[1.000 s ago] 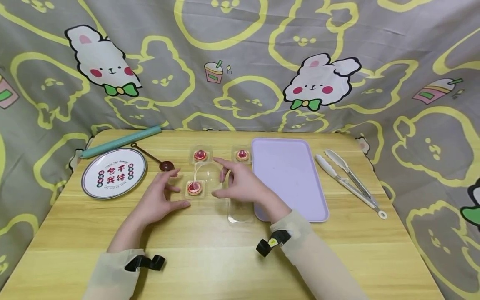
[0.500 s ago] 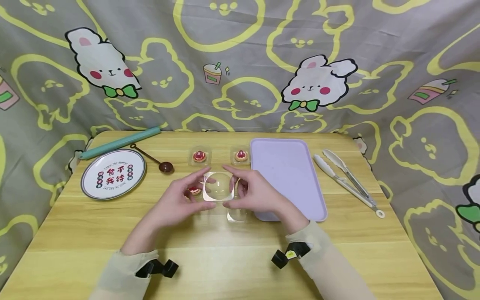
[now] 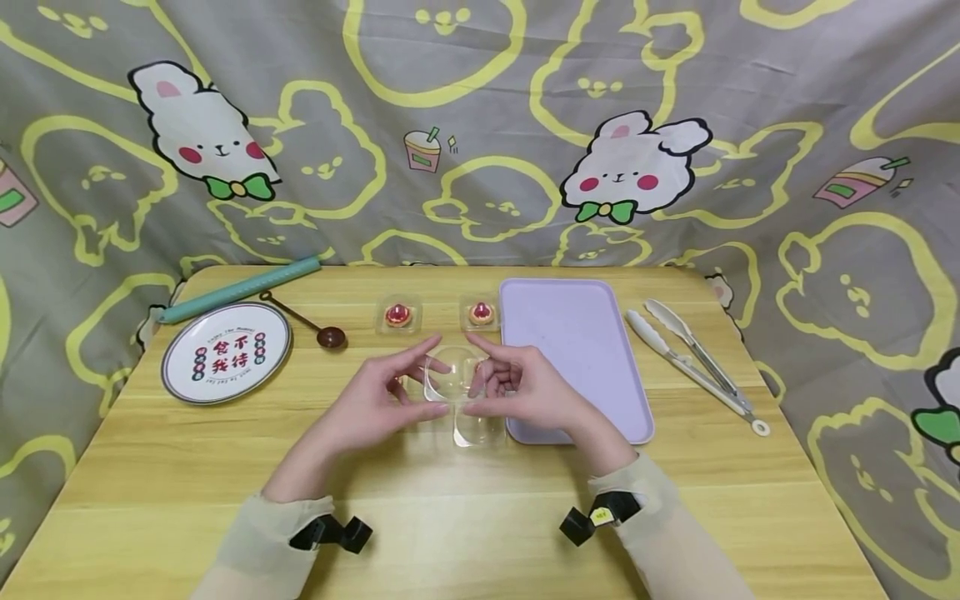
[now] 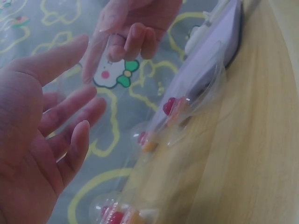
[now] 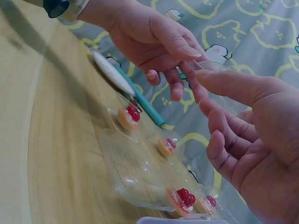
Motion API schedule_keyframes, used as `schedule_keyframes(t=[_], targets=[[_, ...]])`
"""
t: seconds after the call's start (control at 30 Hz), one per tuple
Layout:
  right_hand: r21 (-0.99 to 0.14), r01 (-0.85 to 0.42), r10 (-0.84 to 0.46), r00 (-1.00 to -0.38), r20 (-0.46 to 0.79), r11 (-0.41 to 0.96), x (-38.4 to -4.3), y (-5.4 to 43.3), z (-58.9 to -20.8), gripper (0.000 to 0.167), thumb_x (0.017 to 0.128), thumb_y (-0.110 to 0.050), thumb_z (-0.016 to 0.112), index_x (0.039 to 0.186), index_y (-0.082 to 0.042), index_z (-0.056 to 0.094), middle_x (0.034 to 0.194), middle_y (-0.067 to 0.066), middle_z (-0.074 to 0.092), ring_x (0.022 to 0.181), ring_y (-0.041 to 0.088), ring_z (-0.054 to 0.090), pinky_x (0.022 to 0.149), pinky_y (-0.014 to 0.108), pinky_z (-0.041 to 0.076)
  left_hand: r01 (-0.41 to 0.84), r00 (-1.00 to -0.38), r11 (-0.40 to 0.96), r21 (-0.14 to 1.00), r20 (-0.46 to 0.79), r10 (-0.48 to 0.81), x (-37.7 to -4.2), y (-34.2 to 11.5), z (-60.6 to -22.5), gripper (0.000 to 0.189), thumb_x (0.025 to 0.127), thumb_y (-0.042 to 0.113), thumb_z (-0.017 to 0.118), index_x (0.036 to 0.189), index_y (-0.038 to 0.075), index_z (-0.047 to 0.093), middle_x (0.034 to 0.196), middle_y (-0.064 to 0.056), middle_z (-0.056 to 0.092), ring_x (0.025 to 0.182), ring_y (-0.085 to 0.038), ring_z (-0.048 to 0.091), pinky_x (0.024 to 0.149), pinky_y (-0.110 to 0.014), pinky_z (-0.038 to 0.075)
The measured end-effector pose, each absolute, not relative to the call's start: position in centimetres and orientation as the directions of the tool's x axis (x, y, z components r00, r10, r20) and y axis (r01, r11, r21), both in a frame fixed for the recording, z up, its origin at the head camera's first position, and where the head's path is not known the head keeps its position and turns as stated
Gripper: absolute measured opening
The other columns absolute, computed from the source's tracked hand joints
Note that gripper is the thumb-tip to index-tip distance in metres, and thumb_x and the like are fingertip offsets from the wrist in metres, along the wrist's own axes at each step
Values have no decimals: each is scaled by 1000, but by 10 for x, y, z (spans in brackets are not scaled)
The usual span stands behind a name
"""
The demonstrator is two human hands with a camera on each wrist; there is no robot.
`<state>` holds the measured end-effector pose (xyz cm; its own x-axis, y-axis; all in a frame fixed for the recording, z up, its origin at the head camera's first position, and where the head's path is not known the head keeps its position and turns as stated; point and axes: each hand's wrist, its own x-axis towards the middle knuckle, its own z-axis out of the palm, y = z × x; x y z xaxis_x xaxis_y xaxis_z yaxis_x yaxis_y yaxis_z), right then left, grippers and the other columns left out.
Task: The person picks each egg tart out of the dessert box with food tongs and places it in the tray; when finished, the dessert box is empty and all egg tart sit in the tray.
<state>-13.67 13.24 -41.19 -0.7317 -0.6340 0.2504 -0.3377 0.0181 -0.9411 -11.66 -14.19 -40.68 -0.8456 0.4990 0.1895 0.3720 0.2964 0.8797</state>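
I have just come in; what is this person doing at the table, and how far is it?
A person holds a clear domed plastic piece between the left hand and the right hand, above the table. Farther back, two red-topped tarts sit in clear packaging, left of a lilac tray; the hands partly hide more. The plate and tongs lie untouched.

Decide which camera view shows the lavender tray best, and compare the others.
The head view: it shows most of the lavender tray from above, though the right hand covers part. The left wrist view shows it steeply foreshortened; the right wrist view, only an edge.
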Motion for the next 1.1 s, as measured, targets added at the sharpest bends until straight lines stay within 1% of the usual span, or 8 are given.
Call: schedule_keyframes(t=[0.2,0.43,0.57,0.77,0.9,0.97,1.03,1.1], targets=[[-951,-310,-624,-744,238,7,-135,137,-414,88,87,8,83,162,-5,40,101,15,76,72,18,67,64,28,58,358,-850,311,881,170,498,-117,-138,-410,89,87,19,91,162,16,45,126,3,73,100,-16,69,65,-32,60],[-957,-289,-634,-743,216,13,-133,141,-413,83,89,9,79,161,-2,40,108,23,75,76,18,65,67,28,58,354,-839,294,888,162,519,-118,-135,-409,86,90,18,88,163,16,42,131,-5,72,102,-16,70,65,-31,59],[-956,-293,-634,-740,224,4,-133,143,-413,82,90,12,77,162,-1,39,111,25,73,79,18,66,70,28,59,363,-832,282,888,172,527,-119,-135,-409,87,91,13,86,164,17,40,132,-6,71,102,-17,69,63,-31,58],[-939,-343,-604,-743,289,-27,-133,141,-412,79,95,15,68,164,-6,35,113,19,76,98,34,74,78,34,63,400,-828,271,875,219,517,-119,-135,-409,87,95,1,78,167,24,34,136,-1,69,101,-16,73,60,-31,58],[-928,-371,-596,-747,293,9,-131,138,-410,77,100,10,64,167,-8,31,118,20,76,100,38,74,80,35,63,437,-831,280,855,264,490,-118,-134,-407,84,99,1,73,168,25,32,135,2,71,100,-15,73,60,-30,58],[-932,-361,-591,-760,270,37,-130,137,-410,69,103,7,61,165,-6,34,121,21,74,100,42,73,83,35,63,461,-830,286,840,293,475,-118,-133,-407,79,100,1,72,167,21,36,134,1,72,100,-15,73,60,-29,57],[-938,-340,-577,-780,242,67,-129,137,-409,59,106,4,58,161,-2,40,124,21,74,103,47,71,87,37,62,477,-829,291,829,315,461,-117,-133,-406,68,101,2,70,163,16,44,132,0,73,101,-16,73,59,-28,56],[-947,-312,-558,-801,217,80,-128,137,-409,50,107,2,56,157,2,47,126,20,73,105,52,69,92,44,61,481,-832,289,828,327,448,-117,-133,-407,55,103,3,68,155,10,54,130,-2,74,102,-20,74,60,-28,56]])
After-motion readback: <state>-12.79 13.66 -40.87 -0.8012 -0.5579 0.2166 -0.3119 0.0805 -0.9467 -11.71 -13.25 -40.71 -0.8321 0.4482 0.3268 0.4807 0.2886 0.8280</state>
